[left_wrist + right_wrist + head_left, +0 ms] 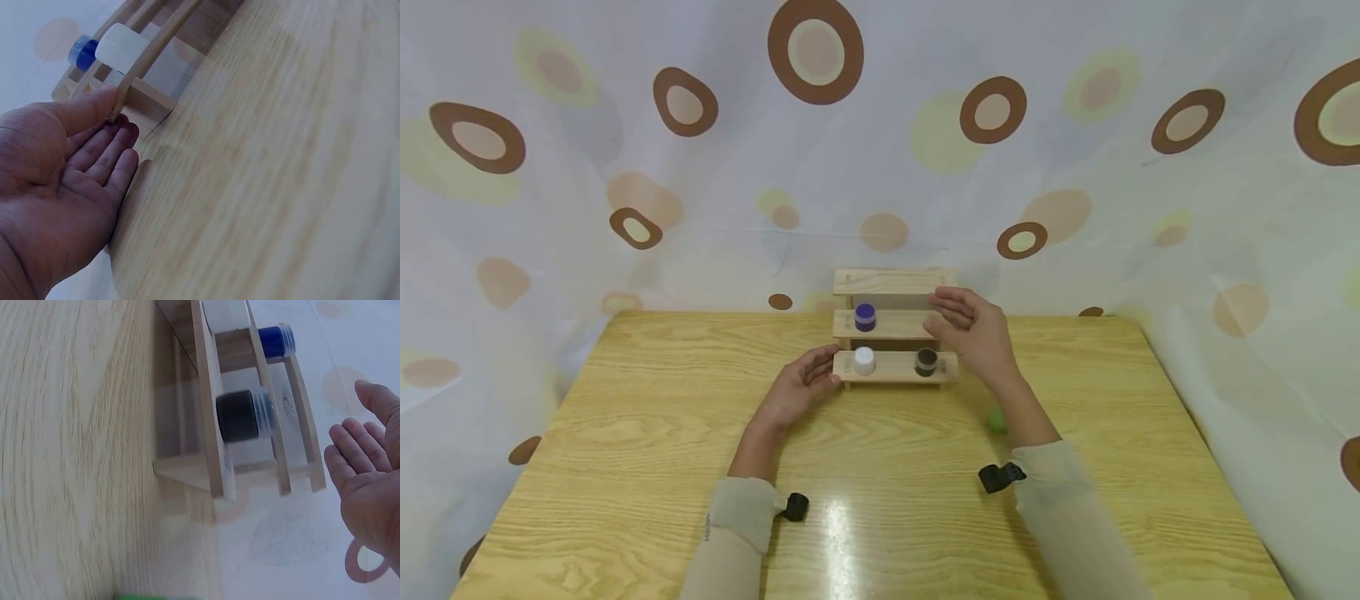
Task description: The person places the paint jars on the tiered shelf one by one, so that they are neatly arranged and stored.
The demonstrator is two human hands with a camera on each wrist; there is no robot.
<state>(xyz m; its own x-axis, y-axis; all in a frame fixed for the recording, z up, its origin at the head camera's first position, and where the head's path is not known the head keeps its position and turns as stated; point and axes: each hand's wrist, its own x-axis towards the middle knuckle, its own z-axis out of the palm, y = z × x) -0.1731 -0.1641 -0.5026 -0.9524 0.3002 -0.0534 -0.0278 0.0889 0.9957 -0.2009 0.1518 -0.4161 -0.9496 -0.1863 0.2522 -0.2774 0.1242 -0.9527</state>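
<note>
One tiered wooden rack stands near the worktop's back edge — blue jar on its middle tier, white jar and dark jar on the lowest. The left hand touches the lowest tier's left end, whether gripping unclear; the right hand, thumb and fingers apart, is beside the rack's right side — green object near its wrist.

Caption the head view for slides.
Left hand and right hand flank a wooden stand: white jar and dark jar below, blue jar above.
</note>
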